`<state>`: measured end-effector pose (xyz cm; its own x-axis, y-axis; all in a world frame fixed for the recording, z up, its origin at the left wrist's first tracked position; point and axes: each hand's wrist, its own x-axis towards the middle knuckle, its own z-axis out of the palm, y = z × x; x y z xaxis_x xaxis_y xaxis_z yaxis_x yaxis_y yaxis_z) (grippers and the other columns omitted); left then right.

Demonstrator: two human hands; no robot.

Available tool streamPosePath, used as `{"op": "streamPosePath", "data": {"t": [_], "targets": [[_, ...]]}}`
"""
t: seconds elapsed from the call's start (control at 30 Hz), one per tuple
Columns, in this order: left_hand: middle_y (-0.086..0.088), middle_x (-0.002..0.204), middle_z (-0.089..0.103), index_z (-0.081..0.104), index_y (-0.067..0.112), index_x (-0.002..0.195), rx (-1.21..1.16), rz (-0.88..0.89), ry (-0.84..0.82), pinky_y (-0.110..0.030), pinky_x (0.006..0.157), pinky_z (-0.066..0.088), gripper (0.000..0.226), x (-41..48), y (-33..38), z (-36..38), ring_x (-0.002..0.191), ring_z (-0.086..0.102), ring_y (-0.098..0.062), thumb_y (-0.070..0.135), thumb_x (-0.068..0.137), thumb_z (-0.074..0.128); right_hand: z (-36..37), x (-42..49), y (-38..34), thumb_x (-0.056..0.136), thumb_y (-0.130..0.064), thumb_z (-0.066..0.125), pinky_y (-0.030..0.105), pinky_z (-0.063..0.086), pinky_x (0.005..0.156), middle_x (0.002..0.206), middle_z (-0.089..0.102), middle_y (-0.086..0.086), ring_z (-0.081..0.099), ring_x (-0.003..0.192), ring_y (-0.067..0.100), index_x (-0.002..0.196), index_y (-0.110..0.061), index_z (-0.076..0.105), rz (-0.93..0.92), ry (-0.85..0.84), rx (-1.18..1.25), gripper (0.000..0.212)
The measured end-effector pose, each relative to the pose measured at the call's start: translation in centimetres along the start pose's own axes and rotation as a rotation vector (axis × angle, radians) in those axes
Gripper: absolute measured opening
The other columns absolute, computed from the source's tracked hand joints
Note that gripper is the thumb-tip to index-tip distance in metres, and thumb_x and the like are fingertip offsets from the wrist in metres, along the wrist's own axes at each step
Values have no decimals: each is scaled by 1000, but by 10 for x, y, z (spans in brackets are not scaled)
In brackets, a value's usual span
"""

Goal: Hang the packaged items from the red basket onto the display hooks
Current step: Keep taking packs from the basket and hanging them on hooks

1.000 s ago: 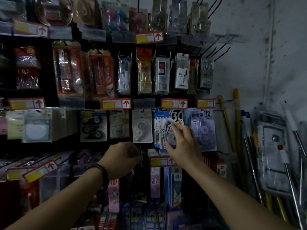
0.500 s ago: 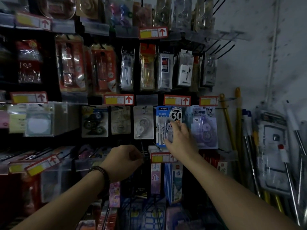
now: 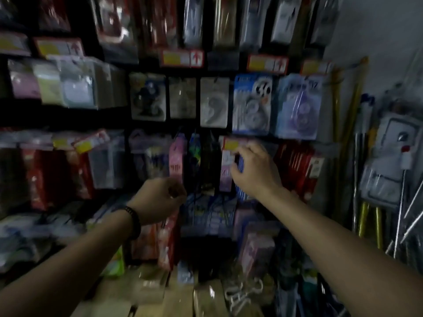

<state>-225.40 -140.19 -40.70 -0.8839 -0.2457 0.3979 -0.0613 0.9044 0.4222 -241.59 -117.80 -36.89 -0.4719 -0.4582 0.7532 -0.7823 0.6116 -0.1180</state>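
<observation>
The frame is motion-blurred. The blue packet marked 30 (image 3: 251,104) hangs on its display hook in the middle row, just beside a purple packet (image 3: 298,106). The right hand (image 3: 255,171) is one row lower, under a yellow price tag (image 3: 231,144). Its thumb and fingers curve at the top of a blue-striped packet (image 3: 240,164), but a firm grip cannot be confirmed. The left hand (image 3: 160,199), with a dark wristband (image 3: 134,221) on its wrist, is curled in a fist near the hooks. Whether it holds anything cannot be told. The hands are apart.
</observation>
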Motion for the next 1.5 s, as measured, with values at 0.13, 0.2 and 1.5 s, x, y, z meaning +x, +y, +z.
{"op": "streamPosePath", "data": {"t": [0.13, 0.2, 1.5], "targets": [[10, 89, 74, 73, 33, 93, 10, -53, -40, -25, 69, 47, 5, -75, -47, 46, 78, 67, -9, 30, 94, 77, 38, -76, -29, 96, -29, 64, 40, 52, 80, 103, 58, 4, 59, 102, 30, 107, -14, 67, -55, -35, 131, 19], [11, 92, 74, 71, 34, 96, 9, -117, -94, -31, 74, 54, 6, -114, -69, 72, 84, 69, -11, 32, 95, 77, 61, -116, -43, 94, -31, 63, 39, 52, 79, 101, 58, 3, 59, 100, 28, 104, -16, 67, -45, -89, 192, 18], [2, 119, 75, 65, 31, 117, -160, -633, -654, -42, 83, 65, 17, -313, -243, 395, 102, 72, -18, 35, 101, 65, 463, -570, -40, 85, -21, 74, 47, 38, 119, 152, 47, 19, 46, 143, 40, 148, -17, 45, 641, -1462, 70, 69]]}}
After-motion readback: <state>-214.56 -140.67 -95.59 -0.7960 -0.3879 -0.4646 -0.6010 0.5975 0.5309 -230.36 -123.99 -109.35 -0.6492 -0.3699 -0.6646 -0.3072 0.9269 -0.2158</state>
